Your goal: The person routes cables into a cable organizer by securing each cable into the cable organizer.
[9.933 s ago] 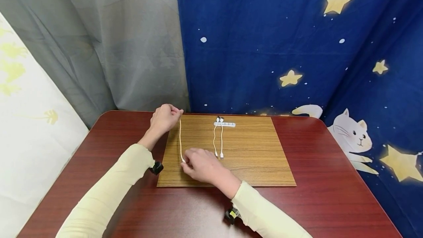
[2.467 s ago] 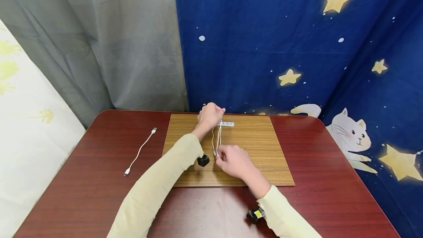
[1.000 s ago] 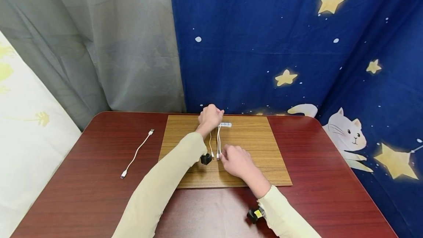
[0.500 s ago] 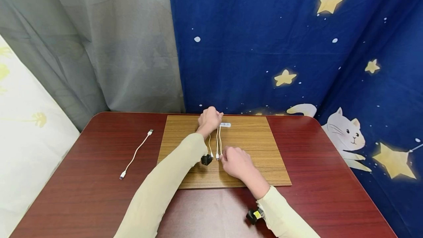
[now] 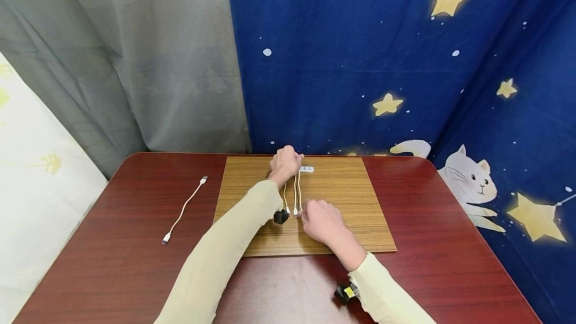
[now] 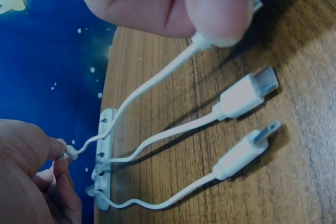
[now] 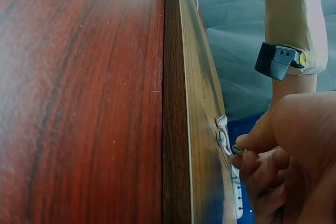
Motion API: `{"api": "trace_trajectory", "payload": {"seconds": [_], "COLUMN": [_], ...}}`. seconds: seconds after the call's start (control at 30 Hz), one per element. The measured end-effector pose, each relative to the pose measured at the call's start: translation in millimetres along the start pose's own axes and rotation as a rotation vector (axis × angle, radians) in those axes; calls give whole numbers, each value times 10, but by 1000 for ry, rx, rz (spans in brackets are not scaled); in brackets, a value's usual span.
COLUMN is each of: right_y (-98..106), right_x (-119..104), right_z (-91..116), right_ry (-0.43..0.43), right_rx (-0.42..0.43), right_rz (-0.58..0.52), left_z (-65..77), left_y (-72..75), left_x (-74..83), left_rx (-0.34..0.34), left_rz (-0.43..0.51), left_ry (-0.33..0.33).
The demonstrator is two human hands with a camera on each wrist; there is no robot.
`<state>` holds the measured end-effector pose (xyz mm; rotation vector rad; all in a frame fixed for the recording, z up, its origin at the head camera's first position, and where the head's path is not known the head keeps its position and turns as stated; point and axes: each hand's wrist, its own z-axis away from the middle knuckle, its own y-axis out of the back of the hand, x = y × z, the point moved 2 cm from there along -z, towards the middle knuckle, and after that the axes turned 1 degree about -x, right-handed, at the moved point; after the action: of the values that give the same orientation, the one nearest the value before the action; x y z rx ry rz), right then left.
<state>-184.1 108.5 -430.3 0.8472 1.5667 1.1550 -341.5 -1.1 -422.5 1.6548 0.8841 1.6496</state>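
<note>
In the head view my left hand is at the far edge of the wooden board, beside a white cable clip strip. It pinches the far end of a short white charging cable. My right hand pinches that cable's near connector between thumb and fingers. The left wrist view shows the cable stretched across the strip; whether it sits in a slot I cannot tell. Two more white cables, one with a wide metal plug and one with a narrow plug, run from the strip's slots.
Another white cable lies on the reddish table, left of the board. Grey and blue curtains hang behind the table's far edge. Black wrist cameras are on both sleeves.
Earlier both hands held a cable at the board's left side; a cable later lies on the table there. The hands moved right to the strip. Over the last second the held cable shifted slightly rightward.
</note>
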Motion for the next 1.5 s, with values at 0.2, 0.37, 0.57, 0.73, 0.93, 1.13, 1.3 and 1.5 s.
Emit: {"api": "trace_trajectory", "payload": {"seconds": [0.2,0.37,0.57,0.73,0.93,1.13,1.3,1.5], "right_y": [17,33,37,23,1,-6,-2,-1], "right_x": [-4,-8,3,18,30,31,34,45], "right_z": [-3,-6,-14,-24,-40,-48,-53,-49], "right_ry": [-8,-18,-22,-21,-26,-23,-25,-51], "right_rx": [-6,-8,-12,-10,-15,-9,-9,-18], "right_rz": [5,4,-6,-10,-10,-12,-16,-16], "left_z": [-48,-70,-84,-81,-86,-59,-34,-47], "left_y": [-55,-88,-111,-120,-141,-123,-118,-131], "left_x": [-6,12,6,-4,-30,-49,-54,-64], "left_rx": [-21,-39,-43,-39,-48,-41,-30,-33], "left_rz": [-10,-9,-19,-18,-29,-24,-14,-3], "left_ry": [14,22,18,6,4,-6,-15,-18]}}
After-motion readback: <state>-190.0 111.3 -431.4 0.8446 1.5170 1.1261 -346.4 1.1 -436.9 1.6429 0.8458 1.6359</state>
